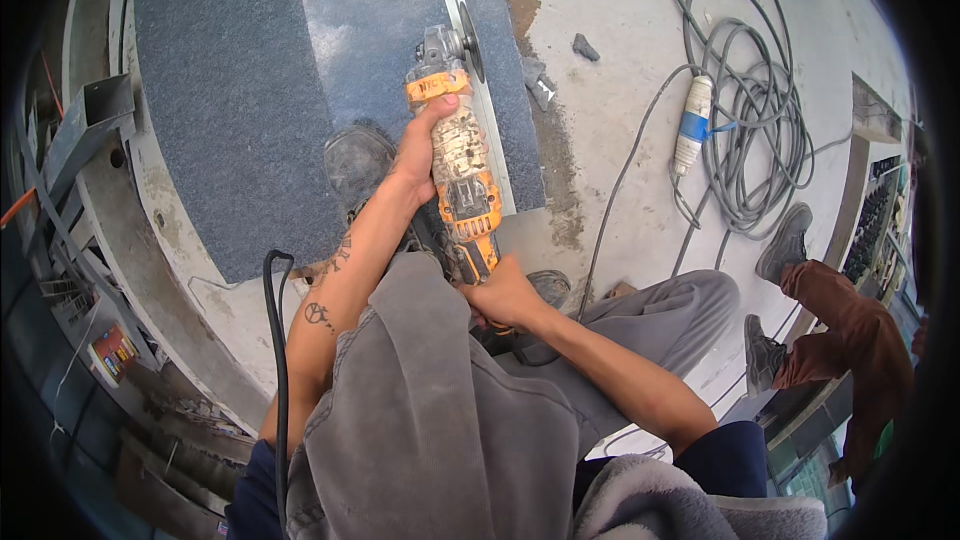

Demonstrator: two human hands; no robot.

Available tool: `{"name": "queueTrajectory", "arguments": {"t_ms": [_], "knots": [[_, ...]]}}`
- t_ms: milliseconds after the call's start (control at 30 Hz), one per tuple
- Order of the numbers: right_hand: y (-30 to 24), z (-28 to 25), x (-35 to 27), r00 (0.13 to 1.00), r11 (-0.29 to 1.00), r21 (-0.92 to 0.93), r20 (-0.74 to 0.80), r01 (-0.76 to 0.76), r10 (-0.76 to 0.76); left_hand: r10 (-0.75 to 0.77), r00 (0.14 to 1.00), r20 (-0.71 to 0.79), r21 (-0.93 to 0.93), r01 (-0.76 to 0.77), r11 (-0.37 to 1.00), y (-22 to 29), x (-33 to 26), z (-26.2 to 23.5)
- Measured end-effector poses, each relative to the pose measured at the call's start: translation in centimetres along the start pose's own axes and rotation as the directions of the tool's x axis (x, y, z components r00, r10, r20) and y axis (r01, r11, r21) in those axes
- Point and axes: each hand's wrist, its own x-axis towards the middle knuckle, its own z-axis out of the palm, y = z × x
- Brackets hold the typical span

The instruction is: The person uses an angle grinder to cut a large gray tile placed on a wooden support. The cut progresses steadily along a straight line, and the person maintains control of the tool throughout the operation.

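An orange and grey angle grinder (462, 155), worn and wrapped in pale tape round its middle, is held in both hands. My left hand (420, 152) is closed round the body near its head, the thumb on top. Lower down, my right hand (503, 292) grips the rear handle; some of its fingers are hidden. The dark cutting disc (471, 43) stands on edge at the right side of the head, over or against a long light metal strip (492, 140). I cannot tell whether they touch. Beneath lies blue-grey carpet (220, 110).
A coiled grey cable (760, 120) with a blue and white connector (692, 125) lies right on the concrete floor (590, 0). Dark scraps (586, 47) lie near the carpet. Another person's legs (840, 320) stand at right. Metal profiles (95, 120) line the left. My boot (358, 162) rests on the carpet.
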Motion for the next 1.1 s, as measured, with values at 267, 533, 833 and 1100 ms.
{"name": "queueTrajectory", "arguments": {"t_ms": [267,533,833,1100], "knots": [[-2.7,-1.2,2.1,0.999,0.996,0.09,0.046,0.001,-0.005,0.018,0.999,0.036,0.046,-0.019,0.999,2.4,3.2,-0.5],[-0.3,0.1,-0.4,0.998,0.998,0.016,-0.025,-0.06,0.061,0.009,1.0,0.019,0.01,-0.009,1.0,-0.5,0.1,-0.4],[-2.7,-0.8,2.2,1.0,0.996,0.083,-0.003,0.021,-0.021,0.061,0.996,0.057,-0.028,-0.06,0.998,3.1,3.0,0.2],[-8.7,-1.3,-2.0,0.894,0.869,-0.41,-0.223,0.277,-0.39,0.369,0.893,0.258,-0.036,-0.373,0.927,11.1,0.1,4.5]]}}
